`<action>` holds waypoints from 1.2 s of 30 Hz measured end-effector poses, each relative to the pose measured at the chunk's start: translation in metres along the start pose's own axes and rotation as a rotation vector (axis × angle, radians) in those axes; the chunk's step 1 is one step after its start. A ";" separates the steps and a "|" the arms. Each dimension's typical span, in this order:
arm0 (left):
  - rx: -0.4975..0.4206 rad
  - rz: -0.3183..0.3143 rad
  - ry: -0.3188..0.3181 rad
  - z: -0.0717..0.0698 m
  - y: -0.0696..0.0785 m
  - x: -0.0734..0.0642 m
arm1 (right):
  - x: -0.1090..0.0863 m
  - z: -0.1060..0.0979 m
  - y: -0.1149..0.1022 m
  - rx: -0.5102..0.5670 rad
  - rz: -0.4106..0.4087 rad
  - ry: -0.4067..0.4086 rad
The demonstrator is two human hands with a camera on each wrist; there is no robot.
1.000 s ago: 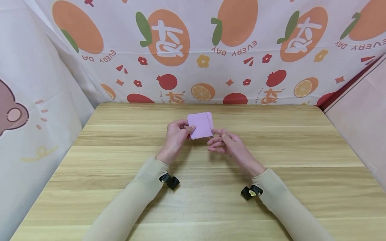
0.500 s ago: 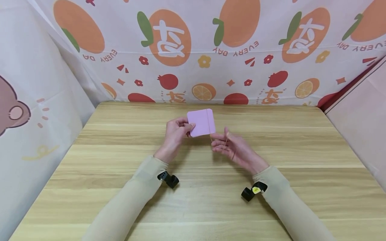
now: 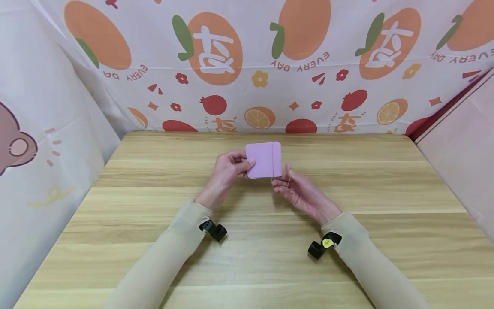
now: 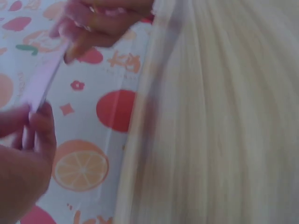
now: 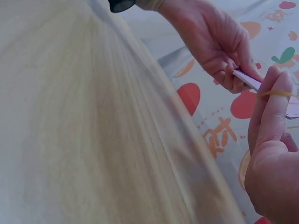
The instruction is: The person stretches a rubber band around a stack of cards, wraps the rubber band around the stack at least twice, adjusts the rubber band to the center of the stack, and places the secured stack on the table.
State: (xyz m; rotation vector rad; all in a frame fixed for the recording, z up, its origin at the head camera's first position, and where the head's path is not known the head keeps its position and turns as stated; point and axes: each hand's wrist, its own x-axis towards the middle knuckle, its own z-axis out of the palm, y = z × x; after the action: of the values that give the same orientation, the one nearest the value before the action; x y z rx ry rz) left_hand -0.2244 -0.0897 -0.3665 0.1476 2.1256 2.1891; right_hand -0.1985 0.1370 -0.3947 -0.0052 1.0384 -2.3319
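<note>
A thin stack of square lilac paper point(image 3: 259, 159) with rounded corners is held up above the table. My left hand point(image 3: 227, 171) pinches its left edge, thumb on the near face. Down the stack's right side runs a thin rubber band point(image 3: 273, 159), continuing below it toward my right hand point(image 3: 302, 193). That hand is just below and right of the stack, thumb raised, with part of the band stretched across it. In the right wrist view the yellowish band point(image 5: 275, 93) crosses near the tips of extended fingers. The left wrist view shows the stack point(image 4: 44, 79) edge-on between both hands.
The wood-grain table point(image 3: 247, 257) stretches beneath both arms. A white cloth with printed fruit point(image 3: 247, 64) hangs behind its far edge, and another cloth point(image 3: 58, 128) hangs at the left. Each wrist carries a small black camera on a strap.
The right hand has shifted slightly right and down from the stack's lower corner, showing the stretched band more. The stack in the left hand went up a little, then right and slightly down.
</note>
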 end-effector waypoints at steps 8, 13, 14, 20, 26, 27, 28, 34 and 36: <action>0.158 0.165 -0.223 -0.015 -0.005 0.007 | -0.001 -0.002 -0.002 -0.016 0.029 -0.097; 0.308 0.287 -0.282 -0.019 -0.005 0.007 | -0.001 -0.007 -0.004 0.007 0.077 -0.155; 0.340 0.309 -0.295 -0.019 -0.004 0.006 | 0.000 -0.008 -0.004 0.004 0.083 -0.160; 0.514 0.396 -0.380 -0.019 0.004 0.000 | 0.000 -0.006 -0.002 -0.069 0.082 -0.144; 0.639 0.572 -0.425 -0.011 0.003 -0.001 | -0.001 -0.003 0.001 -0.121 0.050 -0.118; 0.663 0.607 -0.426 -0.009 0.003 -0.002 | -0.002 -0.003 0.001 -0.127 0.045 -0.110; 0.685 0.638 -0.421 -0.007 0.003 -0.002 | -0.002 -0.002 0.002 -0.131 0.042 -0.105; 0.662 0.643 -0.347 -0.001 -0.002 -0.004 | -0.002 0.000 0.002 -0.155 0.047 -0.017; 0.650 0.619 -0.309 0.001 -0.002 -0.005 | -0.001 0.003 0.002 -0.133 0.024 0.024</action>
State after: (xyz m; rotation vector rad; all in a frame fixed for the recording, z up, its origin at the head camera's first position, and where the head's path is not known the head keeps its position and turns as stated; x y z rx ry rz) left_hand -0.2195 -0.0896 -0.3689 1.2315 2.7339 1.4135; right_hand -0.1963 0.1348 -0.3936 -0.0152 1.1969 -2.2425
